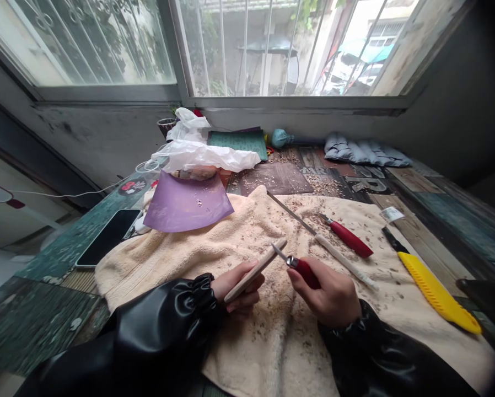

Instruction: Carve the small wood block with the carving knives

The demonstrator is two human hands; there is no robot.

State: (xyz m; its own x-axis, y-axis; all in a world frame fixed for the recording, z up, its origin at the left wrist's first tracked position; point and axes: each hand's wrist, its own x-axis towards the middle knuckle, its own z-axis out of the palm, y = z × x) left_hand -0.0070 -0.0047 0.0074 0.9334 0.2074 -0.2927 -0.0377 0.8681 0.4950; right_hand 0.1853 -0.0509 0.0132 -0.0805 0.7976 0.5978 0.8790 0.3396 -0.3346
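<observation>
My left hand [240, 289] is closed round a slim, pale wooden stick [256, 270], which slants up to the right. In my right hand [328, 292] is a carving knife [305, 271] with a red handle and a metal collar. Its short blade points up and left, at the stick's upper end; whether it touches the wood I cannot tell. Both hands are above a cream towel [148, 264] strewn with wood shavings. Beyond my right hand lie a second red-handled knife [349, 237] and a long thin file [334, 253] with a pale, wrapped-looking handle.
A yellow-handled saw or cutter [437, 292] lies at the right. To the left are a phone [109, 238] and a curled purple sheet [189, 204]. Behind are a white plastic bag [210, 156], a green mat [241, 142] and a grey padded bundle [363, 151] below the window.
</observation>
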